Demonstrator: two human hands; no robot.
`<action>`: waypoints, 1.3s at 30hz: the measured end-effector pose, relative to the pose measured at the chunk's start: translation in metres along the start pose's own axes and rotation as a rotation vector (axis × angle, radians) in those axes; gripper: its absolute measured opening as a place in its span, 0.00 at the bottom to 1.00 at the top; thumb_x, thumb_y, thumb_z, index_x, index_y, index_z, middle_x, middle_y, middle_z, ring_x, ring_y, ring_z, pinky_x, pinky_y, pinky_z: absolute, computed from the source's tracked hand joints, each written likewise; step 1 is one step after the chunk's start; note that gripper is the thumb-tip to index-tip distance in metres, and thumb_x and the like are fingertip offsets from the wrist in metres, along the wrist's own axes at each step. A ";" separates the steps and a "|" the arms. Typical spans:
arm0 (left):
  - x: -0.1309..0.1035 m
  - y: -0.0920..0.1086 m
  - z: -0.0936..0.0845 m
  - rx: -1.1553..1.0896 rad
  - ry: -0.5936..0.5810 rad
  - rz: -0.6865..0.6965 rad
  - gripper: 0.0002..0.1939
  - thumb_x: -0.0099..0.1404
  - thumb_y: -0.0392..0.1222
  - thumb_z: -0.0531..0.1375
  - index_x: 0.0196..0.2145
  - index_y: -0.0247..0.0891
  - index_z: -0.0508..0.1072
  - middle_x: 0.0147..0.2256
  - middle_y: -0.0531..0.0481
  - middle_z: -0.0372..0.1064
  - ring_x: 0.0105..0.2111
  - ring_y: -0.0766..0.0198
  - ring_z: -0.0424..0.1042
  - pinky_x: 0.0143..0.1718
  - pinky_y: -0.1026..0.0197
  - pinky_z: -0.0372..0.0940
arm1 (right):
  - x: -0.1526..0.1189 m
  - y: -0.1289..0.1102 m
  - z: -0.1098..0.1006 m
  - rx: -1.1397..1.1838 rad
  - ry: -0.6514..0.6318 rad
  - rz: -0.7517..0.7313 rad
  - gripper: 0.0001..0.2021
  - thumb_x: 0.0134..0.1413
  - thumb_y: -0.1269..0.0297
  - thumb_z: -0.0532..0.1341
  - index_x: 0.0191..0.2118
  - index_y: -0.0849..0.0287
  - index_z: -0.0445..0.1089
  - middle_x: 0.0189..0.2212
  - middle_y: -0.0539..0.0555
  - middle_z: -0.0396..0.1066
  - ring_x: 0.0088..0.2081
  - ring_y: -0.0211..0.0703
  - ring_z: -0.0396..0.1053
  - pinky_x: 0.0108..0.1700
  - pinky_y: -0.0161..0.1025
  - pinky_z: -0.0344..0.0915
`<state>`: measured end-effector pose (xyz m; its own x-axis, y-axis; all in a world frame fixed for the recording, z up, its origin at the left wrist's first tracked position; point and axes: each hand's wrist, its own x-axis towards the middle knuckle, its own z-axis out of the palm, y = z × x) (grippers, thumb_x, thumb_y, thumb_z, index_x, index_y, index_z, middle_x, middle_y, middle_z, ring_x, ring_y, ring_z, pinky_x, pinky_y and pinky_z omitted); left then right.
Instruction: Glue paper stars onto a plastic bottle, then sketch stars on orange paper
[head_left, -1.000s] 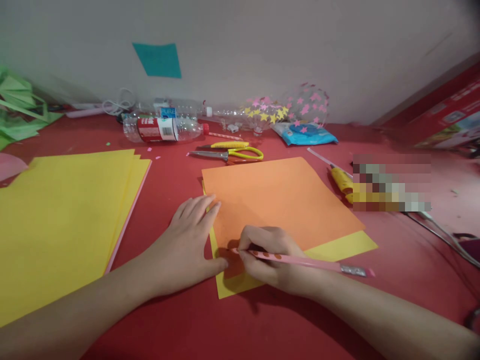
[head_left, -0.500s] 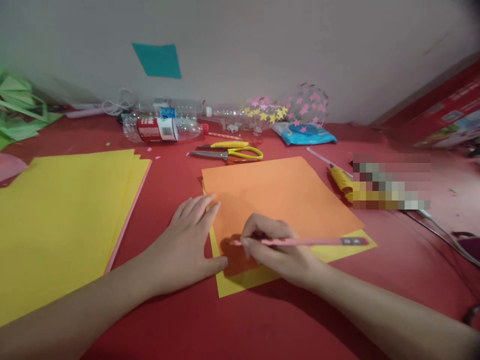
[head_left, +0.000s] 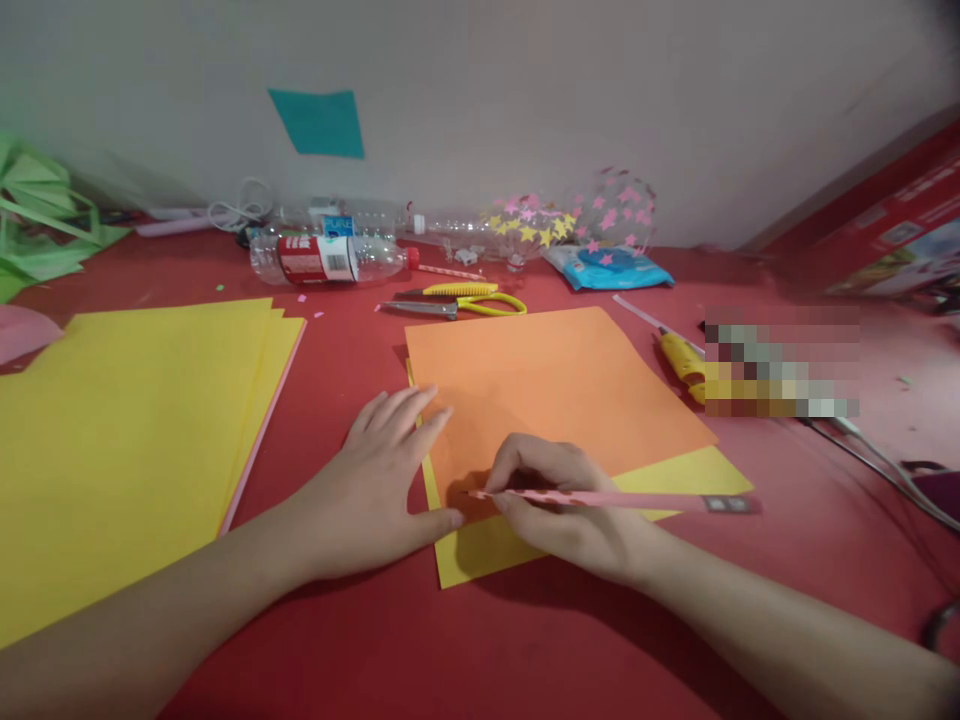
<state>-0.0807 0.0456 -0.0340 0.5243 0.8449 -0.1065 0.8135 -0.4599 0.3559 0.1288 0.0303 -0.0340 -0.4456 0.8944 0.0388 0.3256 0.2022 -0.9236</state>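
Note:
My right hand (head_left: 559, 505) is closed around a pink pencil (head_left: 645, 500), whose tip points left, close over the lower left part of an orange sheet of paper (head_left: 540, 380). Whether the tip touches the paper I cannot tell. Beneath the orange sheet lies a yellow sheet (head_left: 705, 475), showing along the left and front edges. My left hand (head_left: 382, 485) rests flat with fingers spread, its fingertips on the left edge of the two sheets and its thumb at their lower left.
Yellow sheets (head_left: 142, 430) are stacked at the left. Behind the orange paper lie scissors (head_left: 450, 308), a box cutter (head_left: 457, 290) and plastic bottles (head_left: 322, 259). A blue packet (head_left: 611, 268) sits by the wall. A yellow tool (head_left: 682, 365) and cables (head_left: 877, 460) are at the right.
The orange sheet has shifted away from me, baring more of the yellow sheet at the front. The pencil in my right hand has tilted slightly, its end lower and further right.

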 end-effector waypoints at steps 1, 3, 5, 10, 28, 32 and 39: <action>0.000 0.000 -0.001 0.005 -0.009 0.000 0.45 0.59 0.63 0.57 0.65 0.33 0.53 0.69 0.36 0.38 0.67 0.40 0.36 0.64 0.35 0.41 | 0.000 0.001 0.001 -0.011 -0.018 0.000 0.04 0.45 0.74 0.55 0.27 0.59 0.63 0.21 0.46 0.63 0.22 0.32 0.58 0.22 0.29 0.52; -0.001 0.000 -0.002 0.007 -0.020 -0.004 0.45 0.58 0.60 0.59 0.65 0.33 0.53 0.69 0.36 0.38 0.67 0.40 0.35 0.64 0.35 0.43 | 0.000 0.003 0.001 -0.016 -0.052 -0.007 0.05 0.46 0.75 0.56 0.26 0.58 0.62 0.20 0.45 0.62 0.21 0.31 0.57 0.22 0.29 0.51; 0.000 0.001 -0.004 0.007 -0.030 -0.004 0.43 0.58 0.56 0.59 0.65 0.33 0.53 0.69 0.37 0.38 0.67 0.40 0.36 0.64 0.35 0.43 | 0.000 0.003 0.001 -0.015 -0.076 -0.029 0.05 0.46 0.76 0.56 0.26 0.59 0.62 0.20 0.44 0.61 0.21 0.31 0.56 0.22 0.29 0.51; 0.001 0.000 -0.005 0.001 -0.046 -0.010 0.41 0.59 0.53 0.58 0.65 0.32 0.54 0.69 0.37 0.38 0.67 0.41 0.35 0.64 0.35 0.43 | 0.000 0.000 0.001 -0.032 -0.101 -0.031 0.06 0.46 0.77 0.55 0.25 0.59 0.62 0.21 0.44 0.61 0.22 0.30 0.56 0.22 0.29 0.52; -0.001 -0.003 -0.003 -0.039 -0.051 -0.036 0.43 0.57 0.53 0.61 0.66 0.36 0.52 0.69 0.41 0.35 0.68 0.40 0.32 0.65 0.37 0.41 | 0.004 0.000 0.006 -0.116 0.024 -0.015 0.03 0.49 0.71 0.54 0.26 0.59 0.62 0.20 0.46 0.62 0.21 0.31 0.56 0.22 0.29 0.53; -0.001 -0.002 -0.004 -0.027 -0.055 -0.027 0.43 0.57 0.52 0.60 0.66 0.36 0.51 0.69 0.41 0.35 0.68 0.41 0.33 0.65 0.37 0.41 | 0.003 -0.002 0.006 -0.121 0.028 -0.002 0.04 0.49 0.70 0.54 0.26 0.59 0.61 0.19 0.45 0.61 0.21 0.31 0.56 0.22 0.29 0.52; 0.000 -0.001 -0.004 -0.031 -0.069 -0.043 0.44 0.57 0.52 0.60 0.66 0.36 0.51 0.70 0.41 0.34 0.68 0.42 0.32 0.65 0.38 0.40 | 0.004 0.005 0.007 -0.096 0.050 -0.044 0.05 0.44 0.75 0.53 0.24 0.58 0.59 0.17 0.43 0.58 0.19 0.29 0.52 0.20 0.28 0.48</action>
<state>-0.0822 0.0475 -0.0303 0.5056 0.8426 -0.1856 0.8283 -0.4138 0.3778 0.1229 0.0320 -0.0414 -0.4197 0.9022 0.0995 0.3862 0.2767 -0.8799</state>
